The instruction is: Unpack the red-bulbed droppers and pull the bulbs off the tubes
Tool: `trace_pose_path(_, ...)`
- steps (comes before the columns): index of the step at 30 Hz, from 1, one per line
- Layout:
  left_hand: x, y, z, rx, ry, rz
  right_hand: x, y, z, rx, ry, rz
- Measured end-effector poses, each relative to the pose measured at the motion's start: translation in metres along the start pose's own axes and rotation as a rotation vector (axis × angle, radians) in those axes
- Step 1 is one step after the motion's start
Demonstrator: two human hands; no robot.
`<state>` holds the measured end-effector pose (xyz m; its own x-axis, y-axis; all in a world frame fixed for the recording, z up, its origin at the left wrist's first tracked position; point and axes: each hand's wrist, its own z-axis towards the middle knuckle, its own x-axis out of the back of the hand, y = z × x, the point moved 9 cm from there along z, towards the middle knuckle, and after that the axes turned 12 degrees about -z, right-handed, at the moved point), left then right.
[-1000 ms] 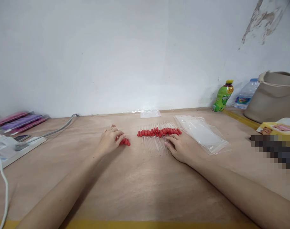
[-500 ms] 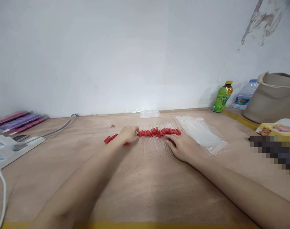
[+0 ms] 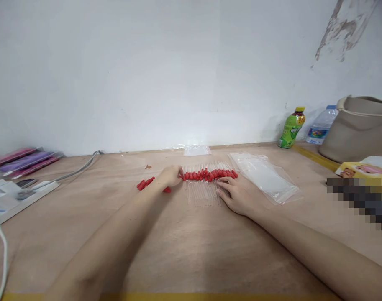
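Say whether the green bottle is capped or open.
Capped: the yellow cap sits on top of the green bottle.

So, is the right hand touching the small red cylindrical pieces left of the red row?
Apart. Head view: brown tabletop and thin clear strips separate the right hand from those red pieces.

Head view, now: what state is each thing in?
left hand, fingers curled at the row's left end, hold unclear
right hand, resting, fingers slightly apart
red row, packed together
loose red pieces, lying apart from the row
thin clear strips, side by side
clear bags, lying flat
green bottle, upright, capped
clear bottle, capped, partly hidden
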<state>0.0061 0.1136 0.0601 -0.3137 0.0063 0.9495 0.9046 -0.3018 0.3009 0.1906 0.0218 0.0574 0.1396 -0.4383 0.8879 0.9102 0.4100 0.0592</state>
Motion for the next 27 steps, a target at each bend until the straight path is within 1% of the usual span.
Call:
trace_pose_path(5, 0.017, 0.000, -0.007, 0.041, 0.114, -0.038, 0.010, -0.004, 0.001, 0.011, -0.024, -0.043)
trace_pose_path(8, 0.028, 0.004, -0.018, 0.046, 0.204, -0.050, 0.016, -0.007, 0.001, -0.007, -0.023, -0.070)
trace_pose_path(10, 0.035, 0.011, -0.032, 0.000, 0.298, -0.083, 0.019, -0.009, 0.002, -0.042, -0.023, -0.086)
trace_pose_path(12, 0.036, 0.019, -0.049, -0.098, 0.396, -0.158, 0.022, -0.011, 0.002, -0.072, -0.020, -0.089)
trace_pose_path(13, 0.034, 0.022, -0.059, -0.155, 0.433, -0.205, 0.023, -0.011, 0.002, -0.085, -0.017, -0.079)
trace_pose_path(15, 0.023, 0.027, -0.076, -0.242, 0.461, -0.268, 0.022, -0.009, 0.002, -0.107, -0.011, -0.026)
trace_pose_path(18, 0.002, 0.032, -0.095, -0.369, 0.448, -0.291, 0.018, 0.006, 0.001, -0.180, 0.050, 0.134)
trace_pose_path(20, -0.010, 0.034, -0.102, -0.434, 0.428, -0.295, 0.018, 0.016, -0.001, -0.190, 0.133, 0.242)
trace_pose_path(21, -0.013, 0.035, -0.104, -0.454, 0.422, -0.299, 0.019, 0.019, -0.002, -0.175, 0.180, 0.279)
trace_pose_path(23, -0.016, 0.037, -0.105, -0.475, 0.416, -0.304, 0.022, 0.017, -0.005, -0.097, 0.245, 0.302)
trace_pose_path(24, -0.016, 0.039, -0.106, -0.487, 0.409, -0.304, 0.023, 0.013, -0.007, -0.048, 0.262, 0.287)
trace_pose_path(27, -0.016, 0.045, -0.107, -0.525, 0.384, -0.299, 0.025, -0.007, -0.010, 0.130, 0.259, 0.186)
